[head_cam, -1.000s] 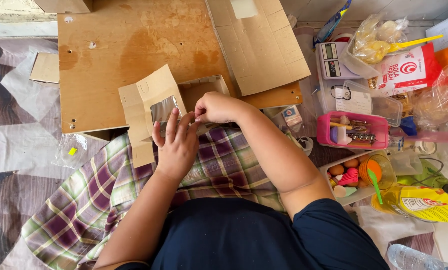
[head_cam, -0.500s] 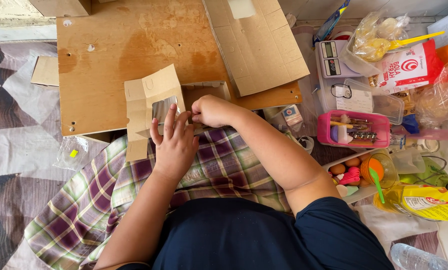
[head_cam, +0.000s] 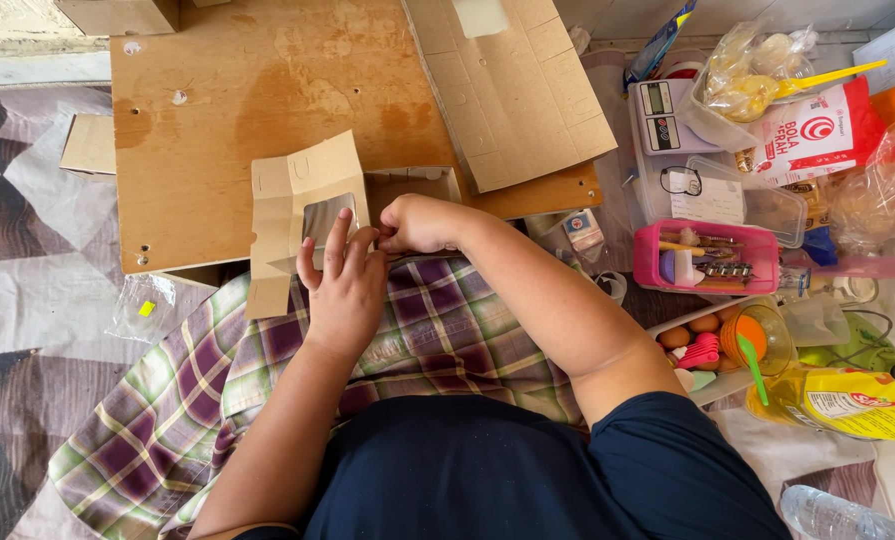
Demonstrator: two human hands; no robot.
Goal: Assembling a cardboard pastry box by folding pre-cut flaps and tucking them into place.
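Folding a brown window box (head_cam: 302, 215) at frame centre-left, on the near edge of the wooden board (head_cam: 227, 110). Left hand (head_cam: 342, 285) lying half-spread against its lower flap; right hand (head_cam: 419, 222) curling shut, pinching the box's right edge. Flat cardboard (head_cam: 512, 85) lying above.

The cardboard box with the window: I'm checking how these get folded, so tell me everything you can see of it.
The cardboard box is plain brown card, partly folded, with a flap raised and a clear window cut into one panel. It has creases and small slots along its left edge. It lies at the near edge of a wooden board, its lower end hanging over checked cloth. The left hand rests fingers on the window panel; the right hand presses beside it.
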